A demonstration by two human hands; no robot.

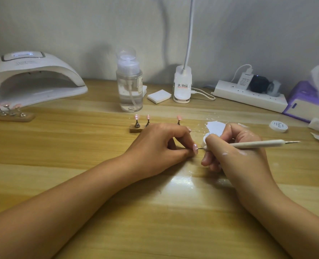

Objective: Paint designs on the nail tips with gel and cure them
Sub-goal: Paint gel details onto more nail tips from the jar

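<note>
The left hand (pixel 166 144) rests on the table (pixel 98 184), its fingers curled and pinching a pink nail tip (pixel 195 148) low down; whether a peg sits under the tip cannot be told, since the fingers hide it. The right hand (pixel 239 152) grips a dotting tool (pixel 257 144) like a pen, its fine metal point meeting the face of the nail tip; a small white gel pot (pixel 206 138) sits just behind the thumb, largely hidden.

The step in hand looks to be placing a small gel mark. It would go best with both wrists kept planted on the table and the little finger braced; touch lightly and lift straight off, so the gel beads rather than drags; reload from the pot sparingly, as white smears already mark the right hand.

More pink tips stand on a wooden stand (pixel 136 128) just beyond the left hand; the curing lamp (pixel 33 79) waits at the far left, with another rack of tips (pixel 9 113) before it; curing seems not yet due for the held tip.
</note>
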